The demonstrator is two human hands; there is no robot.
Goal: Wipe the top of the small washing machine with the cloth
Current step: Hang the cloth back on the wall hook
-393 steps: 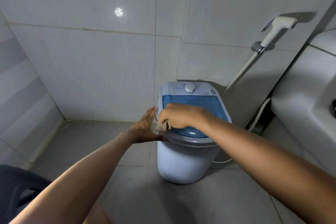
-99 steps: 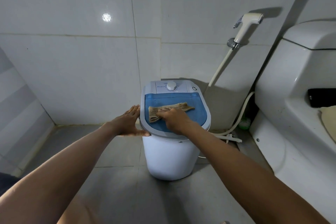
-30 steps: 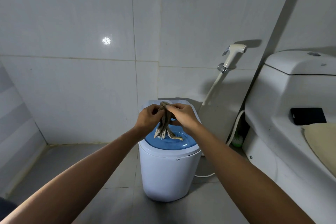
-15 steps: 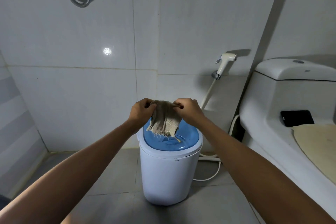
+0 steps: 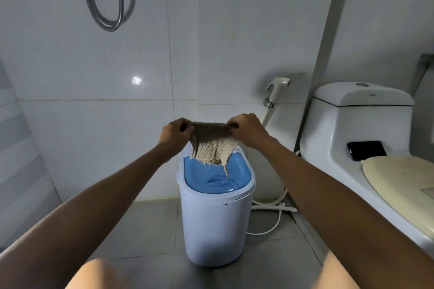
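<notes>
The small white washing machine (image 5: 212,225) stands on the grey floor against the tiled wall, its blue lid (image 5: 216,177) facing up. A frayed beige cloth (image 5: 213,145) hangs spread out in the air above the back of the lid, hiding the control panel. My left hand (image 5: 175,135) pinches the cloth's upper left corner and my right hand (image 5: 249,129) pinches its upper right corner. Loose threads dangle from the cloth's lower edge just over the lid, without touching it as far as I can see.
A white toilet (image 5: 352,138) stands at the right with a black phone (image 5: 366,150) on it. A bidet sprayer (image 5: 277,89) hangs on the wall, its hose and a white cable (image 5: 270,209) lying on the floor behind the machine. A shower hose (image 5: 105,7) loops at upper left.
Both hands have lifted the cloth off the lid and pulled it apart from a bunched strip into a flat hanging sheet. The view has tilted upward.
</notes>
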